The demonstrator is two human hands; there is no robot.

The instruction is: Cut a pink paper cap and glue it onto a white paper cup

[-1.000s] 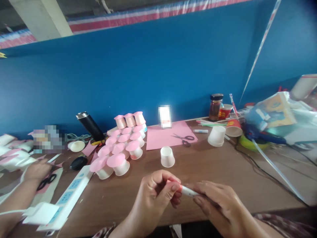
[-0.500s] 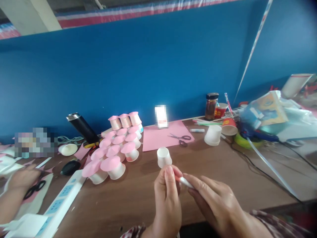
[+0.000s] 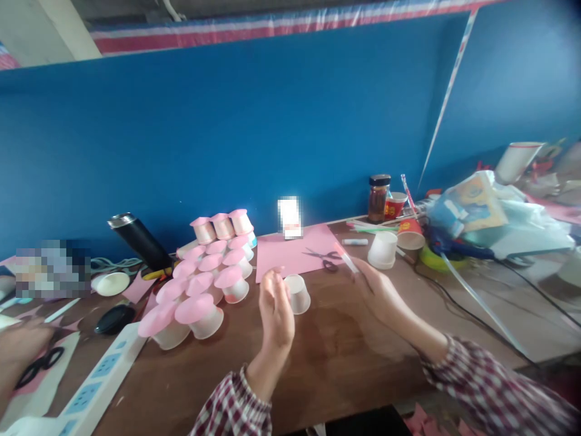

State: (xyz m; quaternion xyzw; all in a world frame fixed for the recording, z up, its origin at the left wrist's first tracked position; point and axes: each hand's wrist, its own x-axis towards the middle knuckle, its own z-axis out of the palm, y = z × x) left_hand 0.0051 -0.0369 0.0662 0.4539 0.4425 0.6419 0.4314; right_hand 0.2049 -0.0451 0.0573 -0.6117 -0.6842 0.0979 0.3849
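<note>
My right hand [image 3: 380, 290] is closed around a slim white pen-like tube [image 3: 347, 260] with a reddish end, tilted up to the left and blurred by motion. My left hand [image 3: 278, 315] reaches up with its fingers loosely extended, at the left side of an upturned white paper cup [image 3: 298, 295]. Whether the fingers touch that cup I cannot tell. Behind both hands, black-handled scissors [image 3: 327, 261] lie on a pink paper sheet [image 3: 284, 248]. Left of my left hand stand several upturned cups topped with pink paper discs [image 3: 200, 309].
A power strip [image 3: 97, 375], a black tumbler [image 3: 140, 242] and a co-worker's hand [image 3: 25, 342] are at the left. To the right are a stack of white cups [image 3: 382, 250], a jar [image 3: 378, 200], red cups [image 3: 411, 234], a cable and plastic bags [image 3: 472, 209].
My hands have separated. The right moved up and away with the white tube; the left let go of its red end and moved left beside the upturned cup.
</note>
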